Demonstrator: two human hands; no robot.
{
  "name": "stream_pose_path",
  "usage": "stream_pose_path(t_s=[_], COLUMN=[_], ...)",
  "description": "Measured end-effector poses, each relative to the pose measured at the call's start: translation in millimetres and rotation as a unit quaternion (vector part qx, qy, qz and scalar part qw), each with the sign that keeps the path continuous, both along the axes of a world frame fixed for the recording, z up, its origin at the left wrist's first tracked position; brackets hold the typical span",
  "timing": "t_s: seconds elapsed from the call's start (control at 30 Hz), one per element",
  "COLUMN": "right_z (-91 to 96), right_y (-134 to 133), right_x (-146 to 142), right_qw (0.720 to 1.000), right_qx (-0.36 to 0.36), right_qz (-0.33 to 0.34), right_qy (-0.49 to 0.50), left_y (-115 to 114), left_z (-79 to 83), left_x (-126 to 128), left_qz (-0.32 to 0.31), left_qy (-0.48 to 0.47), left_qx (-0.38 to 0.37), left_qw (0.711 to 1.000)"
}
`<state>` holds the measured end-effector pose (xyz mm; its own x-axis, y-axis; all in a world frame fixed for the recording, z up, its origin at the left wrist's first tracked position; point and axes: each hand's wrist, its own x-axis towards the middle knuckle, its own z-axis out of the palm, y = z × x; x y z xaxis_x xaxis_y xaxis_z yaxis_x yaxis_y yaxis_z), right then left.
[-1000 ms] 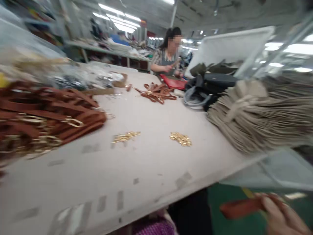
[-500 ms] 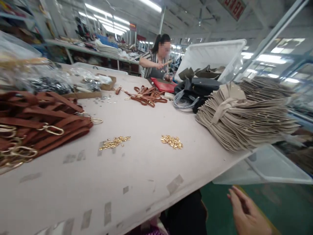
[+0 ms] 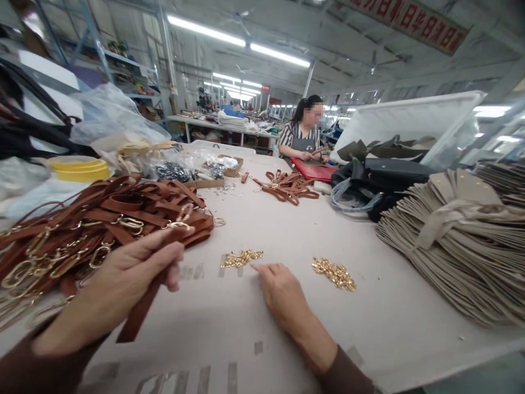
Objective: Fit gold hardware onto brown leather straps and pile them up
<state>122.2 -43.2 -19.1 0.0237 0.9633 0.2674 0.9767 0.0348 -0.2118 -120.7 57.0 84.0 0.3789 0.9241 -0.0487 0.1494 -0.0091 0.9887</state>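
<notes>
My left hand (image 3: 135, 268) is closed round a brown leather strap (image 3: 141, 306) with a gold ring at its far end. The strap hangs down toward the table's near edge. A big heap of like brown straps with gold buckles (image 3: 82, 230) lies just left of that hand. My right hand (image 3: 281, 290) rests on the pale table (image 3: 246, 339), fingers curled and reaching toward a small pile of gold fittings (image 3: 241, 257). A second pile of gold fittings (image 3: 334, 272) lies just right of that hand.
A fanned stack of beige pieces (image 3: 459, 241) fills the right side. Black bags (image 3: 369, 180) and a white bin (image 3: 410, 126) sit behind it. A person (image 3: 305, 137) works at the far end over a red piece (image 3: 314, 171) beside more brown straps (image 3: 287, 186). Plastic bags and a yellow tub (image 3: 77, 168) stand at the left.
The view has swung left and up over the table. Both my hands have come onto the table; the left now holds a brown strap, the right has risen from below the edge.
</notes>
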Motion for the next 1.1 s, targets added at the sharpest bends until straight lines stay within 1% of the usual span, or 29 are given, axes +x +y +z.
stream_pose_path(t_s=[0.07,0.13,0.2,0.27,0.33,0.4,0.5,0.53,0.57,0.6,0.67,0.7,0.73,0.77,0.83,0.97,1.1], right_z=[-3.1,-5.4,-6.8,-6.8,-4.8,-0.7,7.0,9.3,11.1,12.4,13.9,14.1,14.0,13.9,13.1,8.9,2.7], right_y=[20,34,43,46,43,34,11,2,-8,-17,-34,-40,-45,-48,-50,-45,-44], right_x=[-2,-2,-1,2,7,15,26,28,28,26,18,12,6,1,-8,-12,-10], right_qw=[1.000,1.000,1.000,1.000,1.000,0.999,0.994,0.987,0.974,0.953,0.886,0.852,0.827,0.808,0.785,0.762,0.744], right_qx=[-0.001,-0.006,-0.011,-0.015,-0.015,-0.011,-0.004,0.000,0.006,0.012,0.024,0.031,0.038,0.048,0.066,0.076,0.075], right_qz=[-0.004,-0.001,0.001,-0.002,-0.007,-0.021,-0.049,-0.060,-0.069,-0.074,-0.073,-0.067,-0.060,-0.057,-0.056,-0.069,-0.098], right_qy=[-0.013,-0.024,-0.026,-0.016,0.006,0.040,0.103,0.149,0.215,0.295,0.457,0.518,0.557,0.584,0.613,0.639,0.657], left_y=[-4,-9,-15,-20,-24,-29,-34,-36,-37,-39,-42,-43,-44,-46,-49,-56,-57], left_z=[-14.5,-29.8,-42.9,-51.9,-57.2,-60.4,-65.5,-67.5,-69.5,-71.4,-74.5,-75.6,-76.4,-76.8,-77.1,-76.1,-74.7], left_x=[29,56,76,88,94,96,96,97,97,99,101,103,104,105,107,107,105], left_qz=[-0.060,-0.099,-0.122,-0.147,-0.175,-0.202,-0.223,-0.225,-0.222,-0.217,-0.205,-0.202,-0.204,-0.211,-0.235,-0.279,-0.297], left_qy=[-0.059,-0.116,-0.141,-0.156,-0.165,-0.163,-0.140,-0.129,-0.115,-0.101,-0.074,-0.063,-0.054,-0.049,-0.051,-0.063,-0.048], left_qx=[-0.063,-0.113,-0.140,-0.149,-0.151,-0.148,-0.142,-0.143,-0.145,-0.147,-0.142,-0.137,-0.133,-0.129,-0.126,-0.121,-0.103], left_qw=[0.994,0.982,0.972,0.965,0.959,0.954,0.954,0.955,0.957,0.960,0.966,0.968,0.968,0.968,0.962,0.951,0.948])
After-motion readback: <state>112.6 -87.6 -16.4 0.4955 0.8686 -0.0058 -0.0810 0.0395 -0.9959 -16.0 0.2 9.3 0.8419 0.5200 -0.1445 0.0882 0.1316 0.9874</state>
